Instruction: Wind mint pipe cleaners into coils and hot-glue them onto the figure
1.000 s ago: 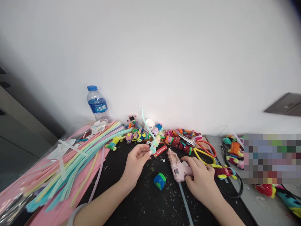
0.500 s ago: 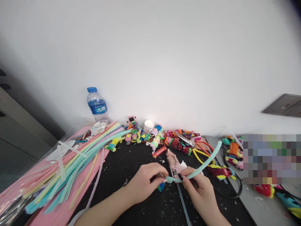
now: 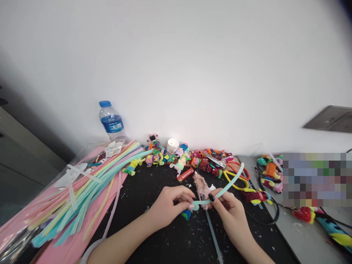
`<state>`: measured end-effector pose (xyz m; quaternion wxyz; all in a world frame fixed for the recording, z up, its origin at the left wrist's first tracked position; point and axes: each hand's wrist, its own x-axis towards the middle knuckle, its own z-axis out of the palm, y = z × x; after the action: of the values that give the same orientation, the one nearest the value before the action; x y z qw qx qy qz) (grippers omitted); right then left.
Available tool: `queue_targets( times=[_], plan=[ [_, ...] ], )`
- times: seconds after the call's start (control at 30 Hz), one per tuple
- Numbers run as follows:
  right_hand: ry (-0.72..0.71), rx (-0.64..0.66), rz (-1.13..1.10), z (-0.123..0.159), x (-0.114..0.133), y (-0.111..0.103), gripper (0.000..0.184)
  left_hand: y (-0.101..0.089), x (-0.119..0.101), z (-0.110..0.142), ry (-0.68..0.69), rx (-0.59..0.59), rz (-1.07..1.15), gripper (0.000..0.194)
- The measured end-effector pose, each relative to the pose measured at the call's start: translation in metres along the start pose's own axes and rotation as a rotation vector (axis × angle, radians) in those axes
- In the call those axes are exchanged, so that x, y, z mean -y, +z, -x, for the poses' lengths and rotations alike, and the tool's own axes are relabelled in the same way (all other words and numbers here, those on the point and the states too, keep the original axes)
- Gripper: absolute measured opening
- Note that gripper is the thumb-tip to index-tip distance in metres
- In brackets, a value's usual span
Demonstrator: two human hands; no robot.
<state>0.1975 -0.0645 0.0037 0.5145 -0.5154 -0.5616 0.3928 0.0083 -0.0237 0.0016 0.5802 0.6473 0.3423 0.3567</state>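
A mint-green pipe cleaner (image 3: 229, 185) stretches between my two hands, its free end curving up to the right. My left hand (image 3: 172, 206) pinches its left end, which bends round into a small curl. My right hand (image 3: 229, 212) grips it further along between thumb and fingers. Just under my left fingertips is a small blue and green fuzzy piece (image 3: 186, 215), partly covered. Behind my right fingers lies a pale pink glue gun (image 3: 202, 185) with a stained nozzle. A translucent glue stick (image 3: 213, 234) runs from it towards me.
Pipe cleaners (image 3: 90, 194) in several colours lie on pink sheets at left, near a water bottle (image 3: 112, 123). Fuzzy figures (image 3: 181, 159), a paper cup (image 3: 173, 145), a red box (image 3: 185, 175) and scissors (image 3: 238, 180) line the back. A black cable (image 3: 275, 218) loops at right.
The pipe cleaner's left end has been bent into a more visible curl. Its free end has swung left, and my right hand has shifted slightly along with it.
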Motion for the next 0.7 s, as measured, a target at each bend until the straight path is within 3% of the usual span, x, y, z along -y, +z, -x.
queue_targets(
  times=[0.13,0.33,0.7],
  plan=[
    [0.032,-0.014,-0.042,-0.0010,-0.0019,-0.0005,0.011,-0.0005,0.0036,-0.0021,-0.071,-0.057,0.117,0.015],
    [-0.040,0.003,0.034,-0.0021,-0.0038,-0.0015,0.014,0.0000,0.0066,-0.0057,-0.109,-0.116,0.307,0.020],
    [-0.099,0.090,0.129,-0.0012,-0.0006,-0.0003,0.013,-0.0025,0.0038,-0.0072,-0.133,-0.160,0.399,0.023]
  ],
)
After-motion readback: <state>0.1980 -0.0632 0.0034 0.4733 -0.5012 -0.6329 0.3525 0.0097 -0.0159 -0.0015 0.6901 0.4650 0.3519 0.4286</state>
